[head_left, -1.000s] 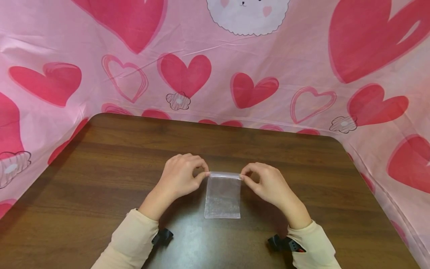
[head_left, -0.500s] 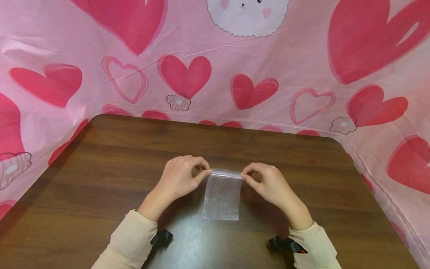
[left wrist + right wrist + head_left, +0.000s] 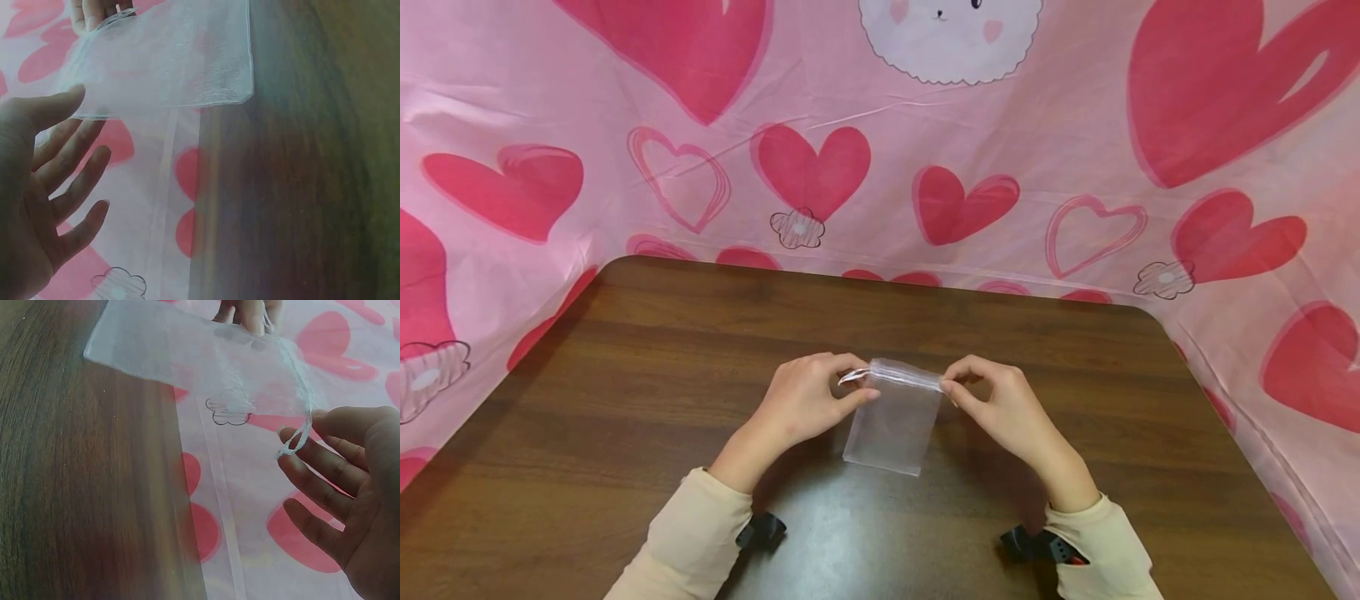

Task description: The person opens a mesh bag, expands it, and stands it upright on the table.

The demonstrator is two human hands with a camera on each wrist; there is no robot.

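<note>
A small sheer white drawstring bag (image 3: 891,429) is stretched between both hands above the table, its gathered mouth at the top and its body tilted down to the left. My left hand (image 3: 808,392) grips the left end of the mouth, thumb in front of the fabric and fingers behind; a white drawstring loop (image 3: 853,376) shows between thumb and forefinger. At the other end, my right hand (image 3: 1000,404) pinches the corner of the mouth between thumb and forefinger. In the right wrist view a string loop (image 3: 300,440) hangs by those fingers. The fabric looks flat and see-through.
The dark brown wooden table (image 3: 662,358) spreads beneath both hands. A pink cloth (image 3: 887,92) printed with red hearts surrounds its back and sides. Black wrist straps (image 3: 762,531) show at the cream sleeves (image 3: 688,533).
The bag's mouth has lifted and tilted, and its lower edge has swung up and left. The left thumb has shifted over the fabric, and a drawstring loop now shows at the left hand.
</note>
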